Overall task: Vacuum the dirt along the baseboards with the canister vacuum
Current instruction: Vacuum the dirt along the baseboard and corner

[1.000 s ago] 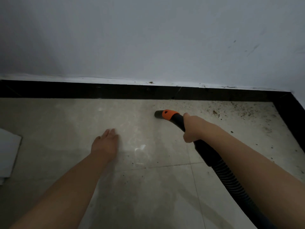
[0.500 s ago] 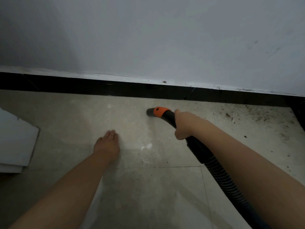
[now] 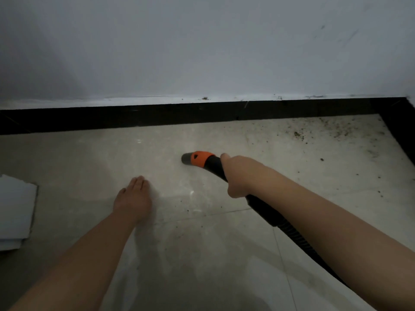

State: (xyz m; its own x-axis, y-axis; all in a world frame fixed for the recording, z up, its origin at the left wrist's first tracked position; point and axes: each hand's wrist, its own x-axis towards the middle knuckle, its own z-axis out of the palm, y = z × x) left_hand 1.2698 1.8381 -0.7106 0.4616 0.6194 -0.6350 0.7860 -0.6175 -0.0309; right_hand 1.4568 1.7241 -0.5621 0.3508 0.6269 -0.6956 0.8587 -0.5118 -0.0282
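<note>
My right hand (image 3: pixel 239 176) grips the black handle of the vacuum hose (image 3: pixel 289 230). The hose ends in an orange collar and a grey nozzle (image 3: pixel 187 158), which points left just above the pale floor tiles (image 3: pixel 213 254), a short way in front of the black baseboard (image 3: pixel 157 116). Dark dirt (image 3: pixel 323 133) is scattered on the tiles to the right of the nozzle, thickest toward the right corner. My left hand (image 3: pixel 133 198) rests flat on the floor, fingers straight, to the left of the nozzle. The canister is out of view.
A white wall (image 3: pixel 202 46) rises above the baseboard. The baseboard turns a corner at the far right (image 3: pixel 404 135). White flat sheets (image 3: pixel 15 212) lie stacked on the floor at the left edge.
The nozzle sits slightly farther from the baseboard than half a second ago. The view has swung right, bringing the corner back into sight. My left hand stays flat on the floor.
</note>
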